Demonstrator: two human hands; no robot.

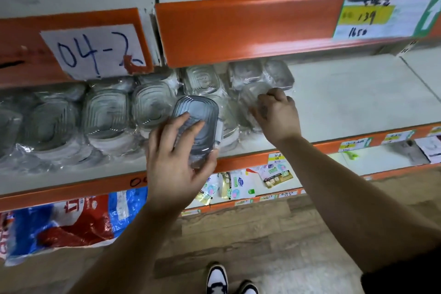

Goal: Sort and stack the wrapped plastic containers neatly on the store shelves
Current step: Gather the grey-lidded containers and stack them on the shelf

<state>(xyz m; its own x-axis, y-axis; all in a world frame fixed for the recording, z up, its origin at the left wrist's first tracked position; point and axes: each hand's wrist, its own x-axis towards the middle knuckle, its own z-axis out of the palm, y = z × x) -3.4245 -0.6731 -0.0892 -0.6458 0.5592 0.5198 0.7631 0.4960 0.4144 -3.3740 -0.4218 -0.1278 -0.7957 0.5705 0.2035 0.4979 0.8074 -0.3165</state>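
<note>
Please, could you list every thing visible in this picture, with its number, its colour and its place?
middle shelf: one, white with orange front edge, centre
wrapped containers: many, clear-grey, left part of the middle shelf
grey container: one, grey, at the shelf's front edge, held
wrapped pack: one, clear, blurred, right of the grey container
paper sign: one, white with blue 04-2, upper shelf edge, left
price label: one, white and yellow, upper shelf edge, right
small packets: several, white, green, gold, lower shelf
bag: one, red, blue, white, lower left
shoes: two, black and white, bottom of view
left hand: one, grips the grey container
right hand: one, grips the wrapped pack
</note>
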